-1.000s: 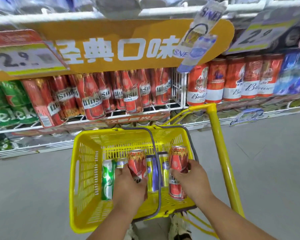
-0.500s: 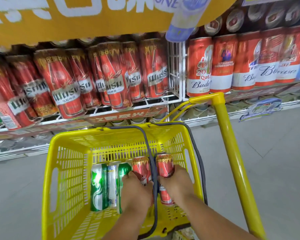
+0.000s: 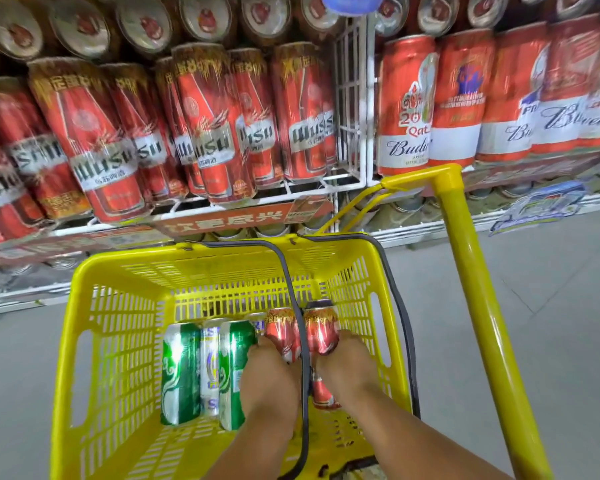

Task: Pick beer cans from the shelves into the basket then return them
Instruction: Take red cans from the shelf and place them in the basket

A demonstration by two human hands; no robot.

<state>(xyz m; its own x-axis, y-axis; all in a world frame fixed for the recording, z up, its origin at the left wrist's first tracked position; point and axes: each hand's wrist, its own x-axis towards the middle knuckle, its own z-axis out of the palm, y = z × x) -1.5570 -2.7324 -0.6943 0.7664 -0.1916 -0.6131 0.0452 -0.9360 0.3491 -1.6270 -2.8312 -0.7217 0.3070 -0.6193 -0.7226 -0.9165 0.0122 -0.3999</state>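
A yellow plastic basket (image 3: pixel 118 341) stands on the floor in front of the shelf. Inside it my left hand (image 3: pixel 269 372) grips a red beer can (image 3: pixel 281 329), and my right hand (image 3: pixel 347 365) grips a second red can (image 3: pixel 321 327). Both cans lie low in the basket's right half. To their left lie two green cans (image 3: pixel 179 372) with a silver can (image 3: pixel 210 362) between them. Rows of red Wusu cans (image 3: pixel 97 140) fill the shelf above the basket.
Red and white Budweiser cans (image 3: pixel 406 109) stand right of a white wire divider (image 3: pixel 350 98). The basket's yellow pull handle (image 3: pixel 465 254) rises at the right, and grey carry handles (image 3: pixel 298 296) cross the basket. Grey floor lies on both sides.
Both hands have sunk deeper into the basket with their red cans. My head has moved closer to the shelf, which now fills the top of the view.
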